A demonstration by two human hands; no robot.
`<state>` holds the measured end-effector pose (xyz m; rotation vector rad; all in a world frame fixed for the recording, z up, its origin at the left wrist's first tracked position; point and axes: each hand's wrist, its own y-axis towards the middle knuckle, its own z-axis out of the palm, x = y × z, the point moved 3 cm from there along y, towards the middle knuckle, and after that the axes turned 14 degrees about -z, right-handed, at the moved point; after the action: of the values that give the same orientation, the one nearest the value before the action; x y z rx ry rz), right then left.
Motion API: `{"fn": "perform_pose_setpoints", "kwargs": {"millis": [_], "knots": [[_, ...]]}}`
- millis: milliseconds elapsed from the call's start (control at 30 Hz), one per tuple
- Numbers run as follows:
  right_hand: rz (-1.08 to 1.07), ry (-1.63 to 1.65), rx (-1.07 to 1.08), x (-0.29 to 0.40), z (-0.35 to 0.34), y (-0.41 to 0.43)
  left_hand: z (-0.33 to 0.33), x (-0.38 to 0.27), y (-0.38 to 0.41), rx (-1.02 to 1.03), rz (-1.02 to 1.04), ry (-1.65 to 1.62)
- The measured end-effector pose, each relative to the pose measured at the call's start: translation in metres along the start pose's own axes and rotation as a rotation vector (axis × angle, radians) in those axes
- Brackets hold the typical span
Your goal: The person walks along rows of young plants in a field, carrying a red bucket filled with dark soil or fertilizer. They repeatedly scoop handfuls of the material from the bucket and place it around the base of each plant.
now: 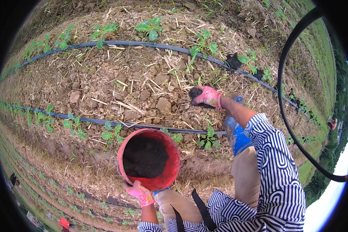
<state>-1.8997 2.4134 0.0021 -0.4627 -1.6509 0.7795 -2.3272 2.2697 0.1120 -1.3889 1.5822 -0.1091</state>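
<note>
My right hand (206,97), in a pink glove, is closed around a clump of dark, soil-like material (195,92) above the straw-strewn bed. My left hand (139,192), also gloved in pink, grips the lower rim of a red bucket (174,162). Inside the bucket lies a heap of the same dark material (145,156). Just beyond the bucket runs a drip irrigation hose (98,121), with leafy seedlings (208,139) beside it. A second hose (150,44) crosses the far side of the bed, where a dark pile (233,61) lies by a seedling.
Blue boots (238,136) stand at the bed's near side, to the right. Clods (163,105) and straw cover the soil between the hoses. More planted rows run at lower left, near a red object (64,222). Another person (332,123) is far off at right.
</note>
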Motion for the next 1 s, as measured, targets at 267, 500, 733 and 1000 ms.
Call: {"fn": "perform_pose_setpoints", "kwargs": {"millis": [267, 500, 733, 1000], "knots": [[-0.05, -1.097, -0.309, 0.023, -0.142, 0.086, -0.049, 0.038, 0.047, -0.096, 0.122, 0.178], [-0.317, -1.167, -0.459, 0.015, -0.161, 0.121, -0.022, 0.013, 0.008, -0.181, 0.161, 0.204], [-0.209, -1.187, -0.392, -0.008, -0.17, 0.135, -0.013, 0.013, 0.001, -0.161, 0.265, 0.332], [-0.187, -0.87, -0.769, -0.025, -0.179, 0.085, -0.04, 0.03, 0.023, -0.045, 0.459, 0.457]]}}
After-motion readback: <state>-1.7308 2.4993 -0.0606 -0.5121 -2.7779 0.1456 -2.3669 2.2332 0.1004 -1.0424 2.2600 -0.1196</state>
